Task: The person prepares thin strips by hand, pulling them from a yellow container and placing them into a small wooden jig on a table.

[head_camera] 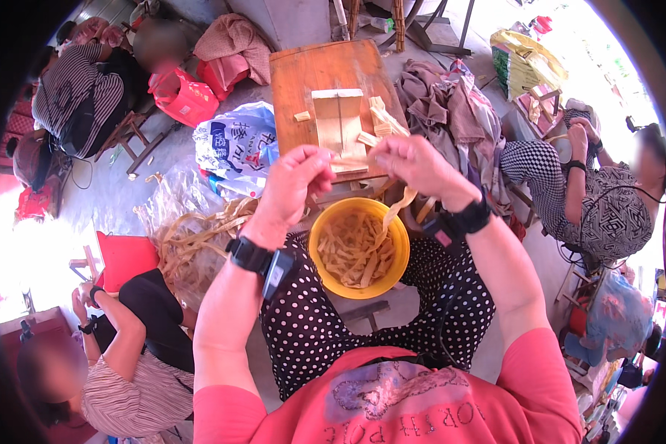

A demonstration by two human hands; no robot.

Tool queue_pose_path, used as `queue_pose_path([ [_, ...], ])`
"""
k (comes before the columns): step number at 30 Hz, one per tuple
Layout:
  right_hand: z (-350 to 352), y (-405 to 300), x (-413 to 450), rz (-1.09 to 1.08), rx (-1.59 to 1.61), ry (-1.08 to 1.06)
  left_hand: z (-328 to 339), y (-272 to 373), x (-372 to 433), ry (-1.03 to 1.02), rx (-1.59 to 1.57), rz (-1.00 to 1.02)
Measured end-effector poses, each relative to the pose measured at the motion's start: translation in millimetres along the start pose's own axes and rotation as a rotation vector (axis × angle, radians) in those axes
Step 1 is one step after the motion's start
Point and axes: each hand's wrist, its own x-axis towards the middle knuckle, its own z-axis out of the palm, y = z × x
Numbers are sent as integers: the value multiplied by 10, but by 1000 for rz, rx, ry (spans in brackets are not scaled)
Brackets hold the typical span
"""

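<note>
Over the near edge of a small wooden table [288, 72], my left hand [294, 186] has its thumb and forefinger pinched together. Whether something thin is between them is too small to tell. My right hand [427, 169] is level with it on the right, fingers curled around the end of a pale flat strip [399, 208], perhaps straw braid. That strip runs down into a yellow bucket [402, 252] between my knees, which holds many more coiled strips [355, 255]. Just beyond my fingers lies a pale wooden board [327, 125] with an upright end piece and a dark line down its middle.
Bundles of folded strips [386, 119] lie on the table's right side. Left of me are a printed plastic bag [236, 144] and loose long strips [194, 238] on clear plastic. Cloth [449, 100] is heaped on the right. Seated people [599, 205] work on both sides.
</note>
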Motion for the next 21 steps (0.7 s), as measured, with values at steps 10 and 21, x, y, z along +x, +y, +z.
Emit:
queue_pose_path([
  [10,-225,459,961,-1,12,180,-384,127,993,39,152,89],
  [21,-125,-31,-340,227,316,232,-112,-48,-250,-31,130,-97],
])
